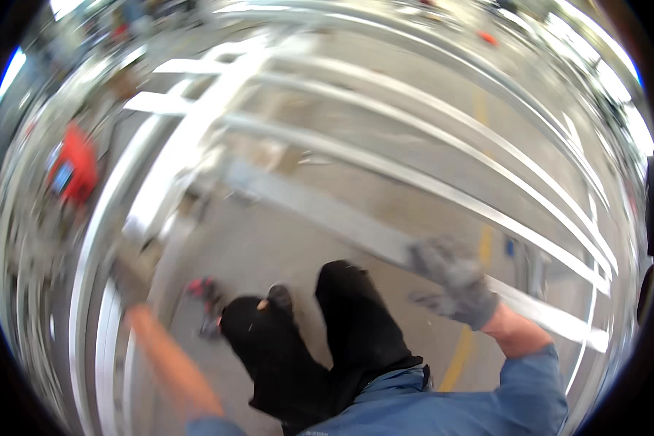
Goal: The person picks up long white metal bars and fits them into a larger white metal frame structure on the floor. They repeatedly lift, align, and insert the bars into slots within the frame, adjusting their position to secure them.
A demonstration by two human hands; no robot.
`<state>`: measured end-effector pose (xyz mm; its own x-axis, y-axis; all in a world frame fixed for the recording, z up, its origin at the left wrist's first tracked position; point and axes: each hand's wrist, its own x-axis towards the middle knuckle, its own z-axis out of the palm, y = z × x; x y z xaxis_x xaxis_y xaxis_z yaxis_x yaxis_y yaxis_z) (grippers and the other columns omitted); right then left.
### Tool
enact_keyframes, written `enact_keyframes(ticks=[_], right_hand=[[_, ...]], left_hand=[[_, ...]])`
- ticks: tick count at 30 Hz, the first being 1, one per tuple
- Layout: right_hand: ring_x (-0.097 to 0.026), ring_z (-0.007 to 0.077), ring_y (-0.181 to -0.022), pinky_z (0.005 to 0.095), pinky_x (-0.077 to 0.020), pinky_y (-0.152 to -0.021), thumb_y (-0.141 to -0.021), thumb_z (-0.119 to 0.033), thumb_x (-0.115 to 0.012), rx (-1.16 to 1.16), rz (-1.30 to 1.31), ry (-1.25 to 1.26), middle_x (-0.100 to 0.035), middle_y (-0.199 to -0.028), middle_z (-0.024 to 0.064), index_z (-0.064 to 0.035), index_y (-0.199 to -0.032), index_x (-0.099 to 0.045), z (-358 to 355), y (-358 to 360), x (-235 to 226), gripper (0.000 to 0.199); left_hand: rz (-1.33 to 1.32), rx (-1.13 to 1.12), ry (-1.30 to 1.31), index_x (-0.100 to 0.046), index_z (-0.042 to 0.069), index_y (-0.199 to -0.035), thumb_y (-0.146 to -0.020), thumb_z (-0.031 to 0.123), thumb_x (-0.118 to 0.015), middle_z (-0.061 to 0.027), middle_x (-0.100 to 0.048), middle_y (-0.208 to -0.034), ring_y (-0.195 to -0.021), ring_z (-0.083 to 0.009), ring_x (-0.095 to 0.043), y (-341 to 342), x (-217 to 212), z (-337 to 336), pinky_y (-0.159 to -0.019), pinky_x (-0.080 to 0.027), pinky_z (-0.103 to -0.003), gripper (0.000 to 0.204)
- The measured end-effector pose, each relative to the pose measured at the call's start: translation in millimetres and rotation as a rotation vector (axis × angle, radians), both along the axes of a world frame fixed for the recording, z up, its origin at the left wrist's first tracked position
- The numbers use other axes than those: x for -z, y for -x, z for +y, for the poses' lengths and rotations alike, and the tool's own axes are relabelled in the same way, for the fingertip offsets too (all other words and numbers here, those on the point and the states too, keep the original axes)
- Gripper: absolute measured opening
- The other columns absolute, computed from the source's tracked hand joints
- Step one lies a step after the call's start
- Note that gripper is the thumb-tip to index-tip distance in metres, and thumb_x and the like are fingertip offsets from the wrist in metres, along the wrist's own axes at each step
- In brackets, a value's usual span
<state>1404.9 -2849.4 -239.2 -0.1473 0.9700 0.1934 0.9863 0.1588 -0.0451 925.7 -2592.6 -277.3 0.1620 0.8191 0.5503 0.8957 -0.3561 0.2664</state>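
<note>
My left hand [134, 275], in a grey glove, is at the left beside the pale metal frame [163, 174]. Motion smears its fingers, so whether it grips the frame is unclear. My right hand [454, 283], also gloved in grey, is over a flat metal bar [320, 211] that slants across the frame. Its fingers point left, with the thumb held apart below them. The bar passes behind this hand and shows again on its right. Several thinner metal bars [385, 173] run roughly parallel, farther from me.
A red object [74, 166] with a bluish patch is at the far left. On the floor near my legs lies a red and black tool [207, 305], too blurred to name. A yellow line [458, 357] marks the concrete floor. More metal lengths [29, 291] crowd the left edge.
</note>
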Motion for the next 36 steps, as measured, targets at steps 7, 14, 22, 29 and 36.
enact_keyframes(ticks=[7,14,22,29,36], right_hand=[[-0.065,0.0275,-0.091,0.0424,-0.0525,-0.079,-0.088,-0.026,-0.060,0.158,-0.057,0.132,-0.064,-0.107,0.0113,-0.0021,-0.142,-0.053,-26,7,16,0.059],[-0.062,0.0185,-0.083,0.0369,-0.0490,-0.071,-0.092,-0.023,-0.054,0.271,0.007,0.027,-0.060,-0.097,0.0001,-0.0123,-0.131,-0.058,-62,38,-14,0.041],[-0.064,0.0206,-0.096,0.0421,-0.0490,-0.091,-0.087,-0.019,-0.060,0.370,0.138,0.101,-0.064,-0.097,0.0014,-0.0142,-0.126,-0.059,-81,72,-93,0.040],[-0.058,0.0397,-0.126,0.0498,-0.0433,-0.111,-0.079,-0.021,-0.071,1.226,0.247,0.085,-0.062,-0.131,0.0216,-0.0085,-0.133,-0.060,-219,59,-293,0.056],[-0.069,0.0314,-0.107,0.0457,-0.0562,-0.091,-0.090,-0.021,-0.074,2.045,1.028,-0.452,-0.067,-0.119,0.0226,0.0025,-0.141,-0.044,-341,161,-312,0.063]], left_hand=[[0.277,0.259,-0.114,-0.053,0.003,-0.139,-0.083,0.021,-0.076,-0.0200,-0.061,-0.134,-0.125,-0.0345,-0.058,-95,-32,-42,-0.104,-0.046,-0.047,0.063],[0.799,0.885,0.237,-0.060,0.015,-0.130,-0.087,0.052,-0.073,-0.0110,-0.069,-0.119,-0.112,-0.0280,-0.066,-168,-111,-59,-0.093,-0.051,-0.049,0.058],[0.997,0.987,0.845,-0.052,0.009,-0.136,-0.083,0.047,-0.076,-0.0167,-0.066,-0.127,-0.120,-0.0370,-0.061,-197,-156,-66,-0.098,-0.050,-0.049,0.070],[0.868,1.274,1.099,-0.057,-0.005,-0.121,-0.079,0.049,-0.078,-0.0286,-0.069,-0.112,-0.109,-0.0472,-0.066,-252,-244,-187,-0.092,-0.053,-0.051,0.071],[0.866,1.540,1.128,-0.041,-0.006,-0.142,-0.083,0.046,-0.075,-0.0348,-0.066,-0.119,-0.112,-0.0503,-0.065,-278,-411,-433,-0.092,-0.054,-0.052,0.086]])
